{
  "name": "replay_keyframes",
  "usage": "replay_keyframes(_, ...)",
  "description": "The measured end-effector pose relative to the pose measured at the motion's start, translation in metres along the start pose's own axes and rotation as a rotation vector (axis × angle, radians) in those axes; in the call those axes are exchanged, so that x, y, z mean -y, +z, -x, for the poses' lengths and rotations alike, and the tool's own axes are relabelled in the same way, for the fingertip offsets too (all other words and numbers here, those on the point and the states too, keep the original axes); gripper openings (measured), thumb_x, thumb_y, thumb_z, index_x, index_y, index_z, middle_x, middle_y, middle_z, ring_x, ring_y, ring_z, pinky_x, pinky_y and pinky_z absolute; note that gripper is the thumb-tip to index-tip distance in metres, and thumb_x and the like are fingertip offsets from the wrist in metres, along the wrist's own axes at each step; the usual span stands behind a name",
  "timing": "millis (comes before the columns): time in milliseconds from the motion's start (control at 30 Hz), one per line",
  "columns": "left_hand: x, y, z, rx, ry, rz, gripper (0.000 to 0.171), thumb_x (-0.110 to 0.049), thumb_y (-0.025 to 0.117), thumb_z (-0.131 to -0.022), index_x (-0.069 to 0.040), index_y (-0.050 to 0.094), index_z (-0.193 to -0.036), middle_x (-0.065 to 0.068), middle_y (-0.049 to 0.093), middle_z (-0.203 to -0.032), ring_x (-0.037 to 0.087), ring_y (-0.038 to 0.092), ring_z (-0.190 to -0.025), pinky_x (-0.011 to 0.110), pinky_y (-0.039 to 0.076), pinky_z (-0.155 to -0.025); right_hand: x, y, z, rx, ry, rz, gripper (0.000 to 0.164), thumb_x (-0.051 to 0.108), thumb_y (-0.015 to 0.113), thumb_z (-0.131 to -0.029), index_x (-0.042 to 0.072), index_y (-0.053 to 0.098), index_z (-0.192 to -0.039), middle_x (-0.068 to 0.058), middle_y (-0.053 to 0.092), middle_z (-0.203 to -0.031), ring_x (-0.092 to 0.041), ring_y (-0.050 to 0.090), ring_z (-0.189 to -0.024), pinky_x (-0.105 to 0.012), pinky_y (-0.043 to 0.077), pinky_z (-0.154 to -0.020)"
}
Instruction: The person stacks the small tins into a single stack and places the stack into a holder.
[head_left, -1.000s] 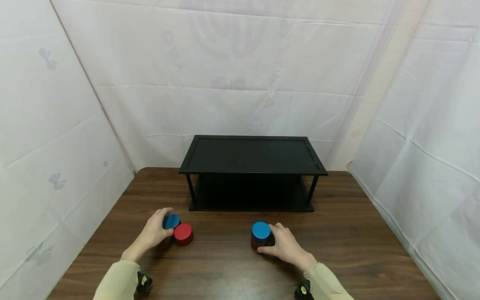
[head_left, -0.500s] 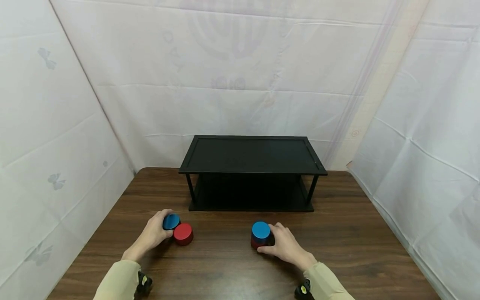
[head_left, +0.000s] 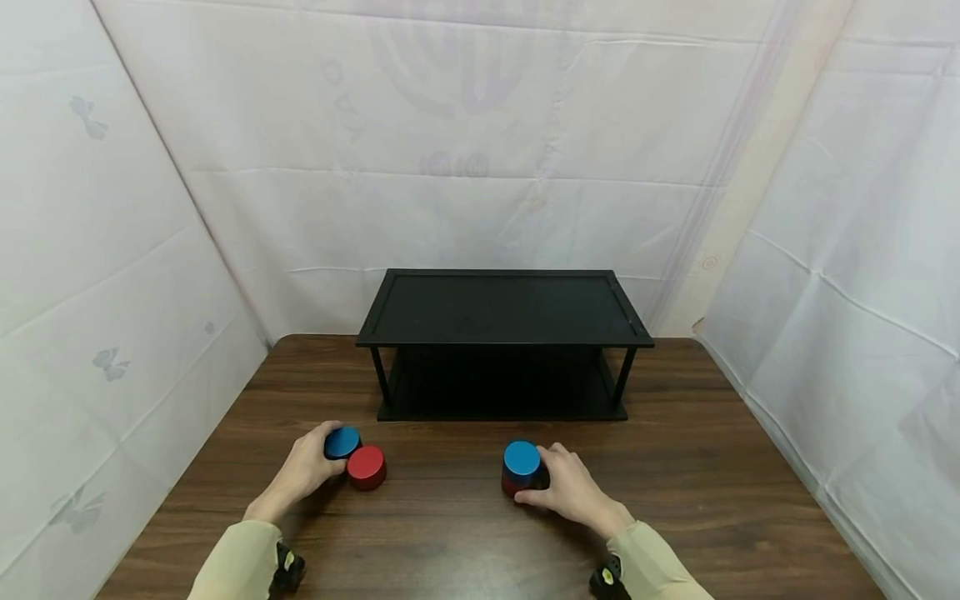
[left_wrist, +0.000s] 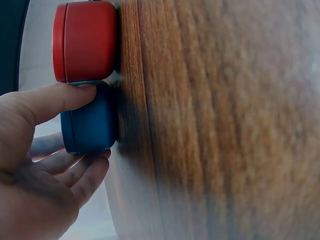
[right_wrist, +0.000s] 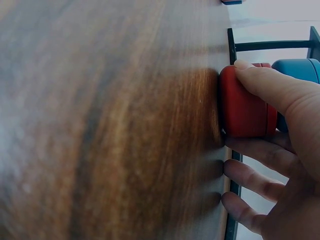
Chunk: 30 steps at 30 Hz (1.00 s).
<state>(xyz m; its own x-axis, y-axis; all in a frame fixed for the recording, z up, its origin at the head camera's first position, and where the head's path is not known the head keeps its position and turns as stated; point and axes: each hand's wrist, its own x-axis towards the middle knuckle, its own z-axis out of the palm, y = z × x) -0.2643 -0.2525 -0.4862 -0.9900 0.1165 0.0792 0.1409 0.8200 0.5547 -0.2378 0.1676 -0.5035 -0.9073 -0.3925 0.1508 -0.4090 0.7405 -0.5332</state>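
Observation:
My left hand [head_left: 303, 467] grips a small round blue tin [head_left: 342, 442] that stands on the table, thumb on one side and fingers on the other. A matching red tin [head_left: 367, 467] sits right beside it; in the left wrist view my thumb lies where the two meet. To the right, a second blue tin [head_left: 521, 457] is stacked on another red tin [right_wrist: 244, 112]. My right hand [head_left: 566, 490] holds this lower red tin between thumb and fingers, as the right wrist view shows. Two of its fingers extend below, off the tin.
Behind the tins, a black two-tier rack [head_left: 506, 308] stands at the back of the brown wooden table [head_left: 450, 533]. White patterned sheets [head_left: 465, 142] hang behind and along both sides. Each wrist carries a black strapped device [head_left: 287, 569].
Both hands and all the tins stay in place. Only the head view shifts very slightly.

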Motion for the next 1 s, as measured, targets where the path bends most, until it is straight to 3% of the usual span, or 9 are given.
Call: replay_keyframes(1000,-0.004,-0.011,0.0,-0.027,-0.05,-0.006,0.065,-0.008,0.074,-0.081,0.011,0.041,-0.133,0.038,0.048,-0.129,0.053,0.051,-0.116,0.062,0.047,-0.092,-0.001,0.002,0.0,-0.012,0.013,0.012,0.057,0.044,0.08,-0.075,0.011,0.063,-0.118,0.001,0.064,-0.102,-0.015,0.054,-0.094,-0.043,0.045,-0.086)
